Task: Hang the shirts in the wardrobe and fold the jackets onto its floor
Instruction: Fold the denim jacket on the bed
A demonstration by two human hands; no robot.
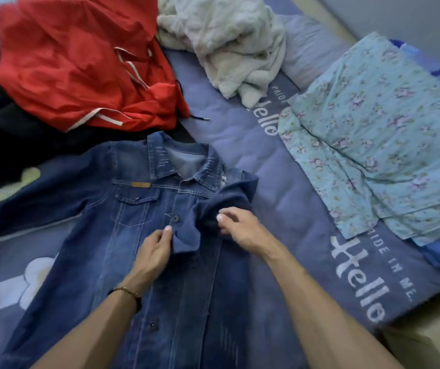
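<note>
Lying face up on the bed (253, 161), the jacket (139, 235) is looking like thick, stiff denim, its right sleeve (213, 214) being folded across as the left hand (152, 251) and right hand (240, 227) are pinching that sleeve.

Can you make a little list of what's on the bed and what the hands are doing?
place: bed with blue cover
being folded: denim jacket, spread flat, front up
left hand: pinches the cuff of the folded-in sleeve
right hand: grips the same sleeve on the jacket's chest
above jacket: red hoodie, crumpled
top middle: white fleece, in a heap
right side: floral shirt, laid flat
wardrobe: not in view
</note>
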